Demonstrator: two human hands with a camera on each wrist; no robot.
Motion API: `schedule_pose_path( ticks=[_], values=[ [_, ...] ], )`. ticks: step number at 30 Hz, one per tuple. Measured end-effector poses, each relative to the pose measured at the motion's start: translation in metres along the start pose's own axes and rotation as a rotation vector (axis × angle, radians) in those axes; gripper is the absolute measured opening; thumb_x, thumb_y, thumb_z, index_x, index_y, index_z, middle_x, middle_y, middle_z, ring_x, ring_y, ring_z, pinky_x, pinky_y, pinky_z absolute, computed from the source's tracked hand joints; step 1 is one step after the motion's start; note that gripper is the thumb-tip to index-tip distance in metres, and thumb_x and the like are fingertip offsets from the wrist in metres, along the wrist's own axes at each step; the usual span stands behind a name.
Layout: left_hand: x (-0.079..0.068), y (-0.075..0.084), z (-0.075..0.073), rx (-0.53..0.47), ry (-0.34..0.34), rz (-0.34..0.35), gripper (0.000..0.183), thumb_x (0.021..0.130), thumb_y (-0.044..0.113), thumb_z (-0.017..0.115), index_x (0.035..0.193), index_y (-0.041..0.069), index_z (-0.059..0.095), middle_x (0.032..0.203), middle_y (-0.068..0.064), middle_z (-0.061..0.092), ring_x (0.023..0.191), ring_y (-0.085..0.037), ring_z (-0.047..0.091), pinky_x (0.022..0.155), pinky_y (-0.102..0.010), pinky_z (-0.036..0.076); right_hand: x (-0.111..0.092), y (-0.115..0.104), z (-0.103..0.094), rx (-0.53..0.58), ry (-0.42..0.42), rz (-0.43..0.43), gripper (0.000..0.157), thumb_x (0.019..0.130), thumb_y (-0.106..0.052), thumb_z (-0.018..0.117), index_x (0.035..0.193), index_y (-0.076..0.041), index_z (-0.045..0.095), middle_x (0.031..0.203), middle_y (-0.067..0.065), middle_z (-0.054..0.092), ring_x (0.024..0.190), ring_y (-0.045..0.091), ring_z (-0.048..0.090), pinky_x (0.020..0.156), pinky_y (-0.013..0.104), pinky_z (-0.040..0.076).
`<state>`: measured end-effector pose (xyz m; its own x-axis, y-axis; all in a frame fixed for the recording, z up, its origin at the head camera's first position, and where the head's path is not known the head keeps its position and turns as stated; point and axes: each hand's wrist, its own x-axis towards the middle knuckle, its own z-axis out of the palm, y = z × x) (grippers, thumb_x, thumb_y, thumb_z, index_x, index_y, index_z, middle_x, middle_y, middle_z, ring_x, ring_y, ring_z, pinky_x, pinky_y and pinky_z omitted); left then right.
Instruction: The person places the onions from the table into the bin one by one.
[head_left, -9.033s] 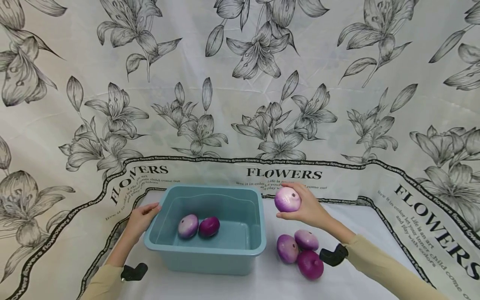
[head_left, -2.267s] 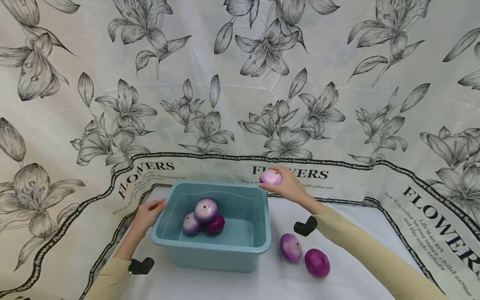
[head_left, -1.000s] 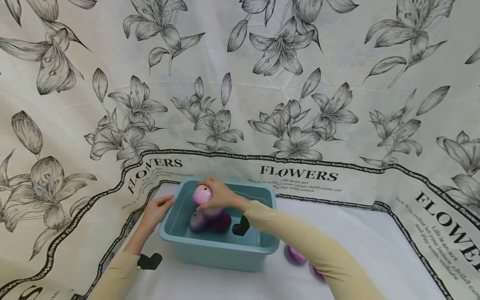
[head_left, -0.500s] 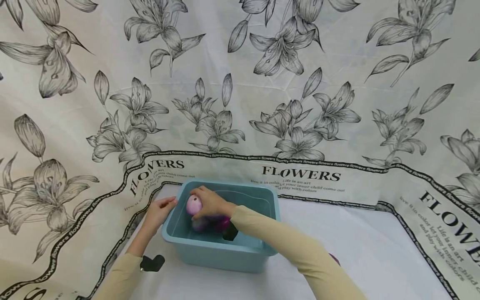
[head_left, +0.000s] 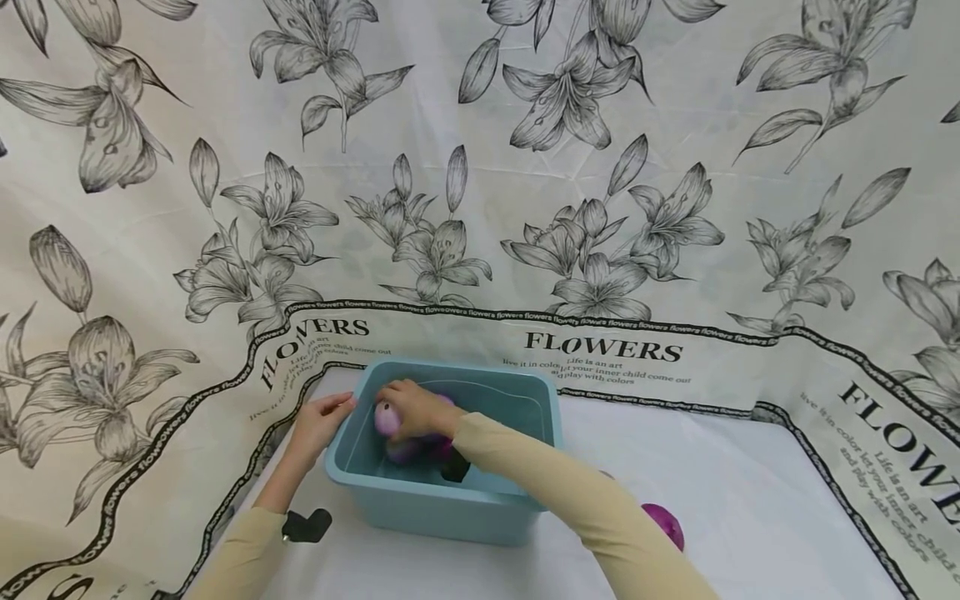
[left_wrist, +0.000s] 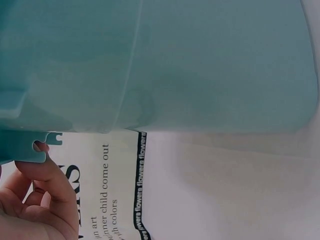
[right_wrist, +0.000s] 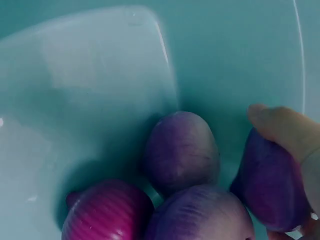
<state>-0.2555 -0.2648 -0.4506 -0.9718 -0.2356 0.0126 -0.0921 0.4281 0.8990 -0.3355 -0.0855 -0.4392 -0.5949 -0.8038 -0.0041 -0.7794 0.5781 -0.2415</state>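
Nearest, the right sleeve point(head_left: 585, 512) slants over the front right corner of the teal plastic basin point(head_left: 442, 512), partly hiding a magenta onion point(head_left: 665, 527) on the white desk point(head_left: 750, 492) right of the basin. The grip of the left hand point(head_left: 315, 425) pinches the basin's left rim. Inside the basin, toward its left wall, the right hand point(head_left: 418, 412) has its grip curled round a pale purple onion point(head_left: 386, 419), beside three more onions point(right_wrist: 182, 152). Behind the basin hangs a flower-printed cloth point(head_left: 600, 208).
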Motion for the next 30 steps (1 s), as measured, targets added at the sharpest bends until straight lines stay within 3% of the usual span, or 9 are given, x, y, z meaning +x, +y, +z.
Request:
schedule_pose_path(
  ticks=[8, 14, 21, 26, 30],
  values=[
    [0.001, -0.001, 0.002, 0.002, 0.010, 0.004, 0.041, 0.098, 0.025, 0.056, 0.127, -0.003, 0.059, 0.123, -0.025, 0.062, 0.102, -0.026, 0.063, 0.081, -0.032, 0.053, -0.002, 0.001, 0.002, -0.041, -0.030, 0.030, 0.066, 0.079, -0.028, 0.080, 0.137, -0.019, 0.050, 0.144, 0.002, 0.047, 0.127, 0.018, 0.043, 0.105, 0.030, 0.041],
    [0.001, -0.001, -0.001, 0.008, 0.001, 0.007, 0.043, 0.098, 0.027, 0.056, 0.129, -0.003, 0.058, 0.124, -0.025, 0.062, 0.104, -0.028, 0.062, 0.081, -0.031, 0.052, -0.006, 0.001, -0.008, -0.024, -0.031, 0.047, 0.067, 0.079, -0.028, 0.079, 0.138, -0.020, 0.049, 0.143, 0.002, 0.047, 0.128, 0.019, 0.042, 0.104, 0.035, 0.042],
    [0.001, -0.002, -0.003, 0.038, -0.014, 0.014, 0.046, 0.098, 0.030, 0.056, 0.130, -0.002, 0.057, 0.124, -0.025, 0.062, 0.102, -0.027, 0.063, 0.075, -0.024, 0.050, -0.016, 0.004, -0.036, -0.041, 0.022, 0.012, 0.066, 0.081, -0.029, 0.078, 0.139, -0.019, 0.048, 0.144, 0.004, 0.046, 0.134, 0.022, 0.041, 0.105, 0.036, 0.041],
    [-0.001, 0.001, -0.003, 0.041, -0.027, 0.010, 0.050, 0.098, 0.033, 0.055, 0.132, -0.003, 0.055, 0.128, -0.026, 0.059, 0.107, -0.032, 0.061, 0.081, -0.033, 0.052, -0.026, 0.004, -0.061, 0.043, 0.051, 0.014, 0.066, 0.081, -0.026, 0.078, 0.139, -0.016, 0.048, 0.144, 0.006, 0.045, 0.134, 0.023, 0.042, 0.104, 0.039, 0.042],
    [-0.002, 0.001, -0.002, 0.060, -0.026, 0.003, 0.051, 0.098, 0.035, 0.055, 0.133, -0.002, 0.054, 0.129, -0.025, 0.059, 0.110, -0.033, 0.061, 0.082, -0.033, 0.052, -0.039, 0.006, -0.078, 0.130, 0.093, 0.004, 0.066, 0.081, -0.024, 0.078, 0.139, -0.015, 0.048, 0.143, 0.007, 0.045, 0.133, 0.025, 0.041, 0.105, 0.041, 0.041]
  ],
)
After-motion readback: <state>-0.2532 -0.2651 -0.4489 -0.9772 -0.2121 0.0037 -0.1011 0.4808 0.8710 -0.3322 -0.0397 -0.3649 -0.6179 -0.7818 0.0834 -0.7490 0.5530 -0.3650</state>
